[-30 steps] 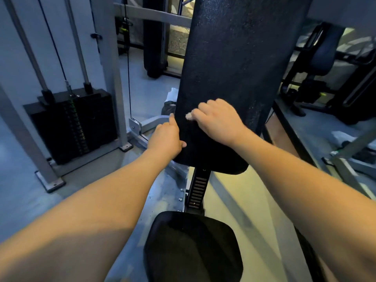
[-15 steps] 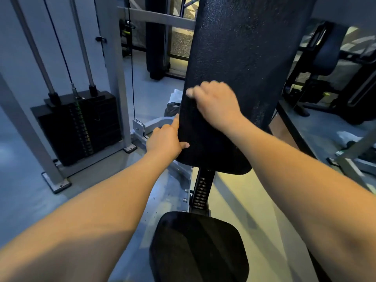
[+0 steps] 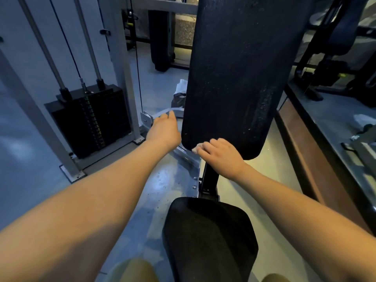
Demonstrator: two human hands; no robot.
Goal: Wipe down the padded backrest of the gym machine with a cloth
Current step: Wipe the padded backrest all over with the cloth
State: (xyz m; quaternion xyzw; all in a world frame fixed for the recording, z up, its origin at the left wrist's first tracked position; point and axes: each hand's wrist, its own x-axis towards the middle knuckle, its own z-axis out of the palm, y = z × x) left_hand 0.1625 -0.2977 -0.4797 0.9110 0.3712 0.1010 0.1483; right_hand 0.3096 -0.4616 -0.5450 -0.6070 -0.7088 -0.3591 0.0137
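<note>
A tall black padded backrest stands upright in the middle of the view. At its lower left corner my right hand presses a small pale cloth against the pad, with fingers curled over the cloth. Only a bit of the cloth shows at the fingertips. My left hand hovers just left of the pad's lower edge, fingers relaxed and holding nothing, apart from the pad.
A black padded seat sits below the backrest on a dark post. A weight stack with guide rods stands at the left in a grey frame. A bag lies on the floor behind. Other machines stand at the right.
My right hand slid the cloth up the pad, then down to its bottom left corner. My left hand let go of the pad's left edge and moved off to the left.
</note>
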